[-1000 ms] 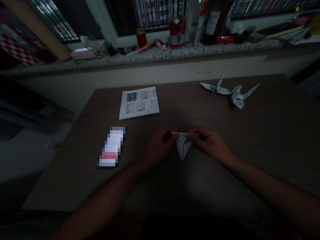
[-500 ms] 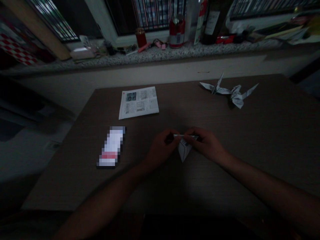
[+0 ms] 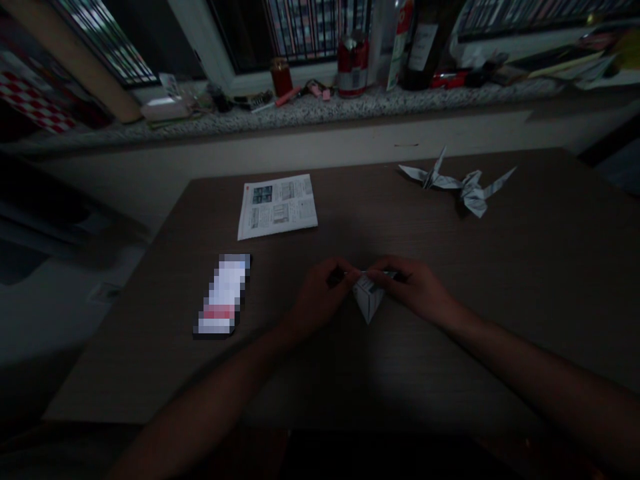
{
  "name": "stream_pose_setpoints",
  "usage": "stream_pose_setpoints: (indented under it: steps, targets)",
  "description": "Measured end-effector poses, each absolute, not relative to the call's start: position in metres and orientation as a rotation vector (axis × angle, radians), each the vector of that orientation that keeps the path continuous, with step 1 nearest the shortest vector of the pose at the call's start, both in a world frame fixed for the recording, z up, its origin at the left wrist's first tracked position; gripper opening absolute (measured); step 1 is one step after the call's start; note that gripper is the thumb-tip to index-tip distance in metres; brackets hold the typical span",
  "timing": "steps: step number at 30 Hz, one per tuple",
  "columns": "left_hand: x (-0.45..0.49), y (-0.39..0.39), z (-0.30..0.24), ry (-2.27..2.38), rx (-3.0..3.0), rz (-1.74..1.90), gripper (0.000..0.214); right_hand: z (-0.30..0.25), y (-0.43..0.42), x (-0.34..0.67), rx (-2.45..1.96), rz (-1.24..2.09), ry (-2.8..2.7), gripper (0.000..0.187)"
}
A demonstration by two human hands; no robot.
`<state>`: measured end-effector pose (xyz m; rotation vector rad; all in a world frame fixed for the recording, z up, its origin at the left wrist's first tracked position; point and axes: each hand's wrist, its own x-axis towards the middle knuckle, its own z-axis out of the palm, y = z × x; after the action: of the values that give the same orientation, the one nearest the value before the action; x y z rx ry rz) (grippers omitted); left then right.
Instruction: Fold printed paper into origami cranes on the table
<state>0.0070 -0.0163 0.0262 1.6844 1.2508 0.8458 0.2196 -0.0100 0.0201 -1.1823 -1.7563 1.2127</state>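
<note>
- Here at the dim table [image 3: 500, 280], both hands are on the folded paper [image 3: 369, 307], which sits near the middle of the tabletop, between the phone and the near edge's right half.
- Left hand [image 3: 323, 290]: thumb and fingers pinched narrow on the paper's upper left part.
- Right hand [image 3: 417, 287]: matching it from the other side, narrow too, thumb laid over the upper right part, a little corner peeping past it.
- Edges now! The near table edge runs well below the paper, with a stretch of tabletop in between; the far edge lies well beyond the fingers.
- On the left, the phone [image 3: 223, 293] lies apart from the left hand, and the printed sheet [image 3: 279, 207] rests farther back. The paper cranes [image 3: 474, 195] stand beyond the right hand, near the far edge.
- And the point — straight at the person! The sharp tip aims toward the near edge, a dark line running up from it.
- The long axis? The fingers cover both upper corners — I can't tell whether it's longer across or tip to top.
</note>
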Motion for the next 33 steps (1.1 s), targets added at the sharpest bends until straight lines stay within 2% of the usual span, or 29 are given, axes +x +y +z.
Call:
stream_pose_setpoints:
  steps: [7, 17, 24, 33]
  targets:
    - [0.004, -0.015, 0.024, 1.215, 1.665, 0.834, 0.03, 0.022, -0.008, 0.223, -1.219, 1.188, -1.79, 0.029]
    - [0.0, -0.008, 0.023, 1.342, 1.653, 0.861, 0.026, 0.017, -0.002, 0.23, -1.225, 1.284, -1.673, 0.029]
    - [0.002, -0.009, 0.021, 1.291, 1.627, 0.866, 0.025, 0.016, -0.005, 0.226, -1.234, 1.386, -1.496, 0.042]
    - [0.004, -0.01, 0.019, 1.276, 1.63, 0.799, 0.026, 0.011, -0.007, 0.222, -1.242, 1.412, -1.483, 0.039]
